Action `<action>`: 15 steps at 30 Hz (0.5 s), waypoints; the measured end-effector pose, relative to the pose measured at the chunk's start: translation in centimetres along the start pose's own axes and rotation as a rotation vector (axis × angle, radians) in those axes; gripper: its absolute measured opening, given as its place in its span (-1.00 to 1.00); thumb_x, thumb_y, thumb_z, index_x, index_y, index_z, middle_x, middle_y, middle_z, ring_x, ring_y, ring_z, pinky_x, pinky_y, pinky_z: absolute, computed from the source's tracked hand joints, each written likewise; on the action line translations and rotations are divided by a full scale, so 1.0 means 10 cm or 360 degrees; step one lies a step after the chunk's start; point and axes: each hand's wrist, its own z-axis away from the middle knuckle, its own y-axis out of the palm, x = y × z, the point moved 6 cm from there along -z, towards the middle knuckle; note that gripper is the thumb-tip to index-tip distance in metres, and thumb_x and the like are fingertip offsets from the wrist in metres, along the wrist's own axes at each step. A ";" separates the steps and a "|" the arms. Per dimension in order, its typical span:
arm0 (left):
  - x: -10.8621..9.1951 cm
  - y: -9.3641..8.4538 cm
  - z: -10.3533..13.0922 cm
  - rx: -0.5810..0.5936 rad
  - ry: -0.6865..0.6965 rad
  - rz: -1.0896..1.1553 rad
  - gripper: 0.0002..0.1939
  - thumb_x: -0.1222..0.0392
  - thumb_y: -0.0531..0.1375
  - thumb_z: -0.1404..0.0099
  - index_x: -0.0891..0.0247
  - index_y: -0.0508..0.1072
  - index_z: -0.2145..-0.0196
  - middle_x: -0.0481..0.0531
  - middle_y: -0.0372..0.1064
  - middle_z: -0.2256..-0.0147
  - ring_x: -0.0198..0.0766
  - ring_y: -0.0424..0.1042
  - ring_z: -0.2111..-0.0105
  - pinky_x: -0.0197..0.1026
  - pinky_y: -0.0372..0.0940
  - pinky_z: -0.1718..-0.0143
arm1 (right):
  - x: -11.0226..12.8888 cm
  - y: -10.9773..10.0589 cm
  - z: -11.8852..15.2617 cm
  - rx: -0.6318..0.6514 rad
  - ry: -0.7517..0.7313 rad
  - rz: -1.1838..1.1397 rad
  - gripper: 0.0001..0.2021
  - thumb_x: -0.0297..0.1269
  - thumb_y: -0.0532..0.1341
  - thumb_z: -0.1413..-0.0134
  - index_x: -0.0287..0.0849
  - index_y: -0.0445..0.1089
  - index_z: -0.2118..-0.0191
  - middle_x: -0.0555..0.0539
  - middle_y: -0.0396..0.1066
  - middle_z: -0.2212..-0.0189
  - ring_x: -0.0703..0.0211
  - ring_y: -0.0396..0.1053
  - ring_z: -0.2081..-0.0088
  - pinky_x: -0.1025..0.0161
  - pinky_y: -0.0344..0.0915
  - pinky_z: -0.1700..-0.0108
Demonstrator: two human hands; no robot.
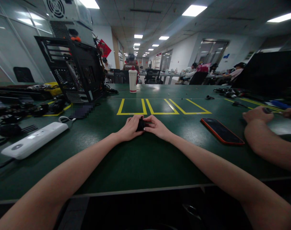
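Observation:
A small black object (140, 124) is held between my two hands, low over the green table (135, 159), just in front of the yellow tape outlines (162, 113). My left hand (131, 127) closes round its left side, fingers on top and thumb below. On the other side the fingertips of my right hand (156, 126) pinch its right edge. The fingers cover much of the object, so its full shape is hidden.
A phone in an orange case (222, 131) lies at right, near another person's hand (259, 115). At left are a white power strip (37, 139), black parts (10, 129) and an open computer case (80, 70). A white cup (133, 80) stands behind the tape.

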 end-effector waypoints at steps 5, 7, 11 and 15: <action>0.01 0.01 -0.01 -0.0009 -0.0001 -0.0012 -0.40 0.14 0.13 -0.08 0.26 -0.06 -0.03 0.20 0.06 0.02 -0.05 0.10 -0.01 0.04 0.04 0.02 | 0.00 -0.02 -0.02 -0.0105 -0.0025 0.0088 -0.79 -0.30 0.21 0.14 -0.15 0.23 0.31 -0.02 0.28 0.25 0.23 0.31 0.20 0.13 0.27 0.10; 0.01 0.02 -0.01 -0.0014 0.0001 -0.0010 -0.40 0.14 0.13 -0.08 0.26 -0.06 -0.02 0.20 0.06 0.02 -0.05 0.10 -0.01 0.04 0.04 0.02 | -0.01 -0.02 -0.03 -0.0140 -0.0018 0.0100 -0.81 -0.29 0.20 0.13 -0.15 0.24 0.32 -0.01 0.30 0.28 0.25 0.32 0.25 0.13 0.28 0.13; 0.01 0.02 -0.01 -0.0015 -0.0003 0.0002 -0.39 0.14 0.14 -0.08 0.26 -0.05 -0.02 0.20 0.07 0.02 -0.05 0.10 -0.01 0.04 0.04 0.02 | -0.04 -0.04 -0.04 -0.0203 0.0071 0.0091 -0.71 -0.32 0.23 0.18 -0.17 0.23 0.24 -0.05 0.31 0.23 0.21 0.31 0.18 0.10 0.23 0.06; 0.01 0.01 0.00 0.0000 -0.0004 0.0020 -0.41 0.15 0.13 -0.08 0.24 -0.05 -0.02 0.19 0.07 0.02 -0.05 0.10 -0.01 0.04 0.04 0.02 | -0.07 -0.02 -0.02 -0.0098 0.0110 0.0026 -0.67 -0.33 0.23 0.18 -0.18 0.23 0.20 -0.08 0.28 0.17 0.19 0.30 0.13 0.07 0.19 0.00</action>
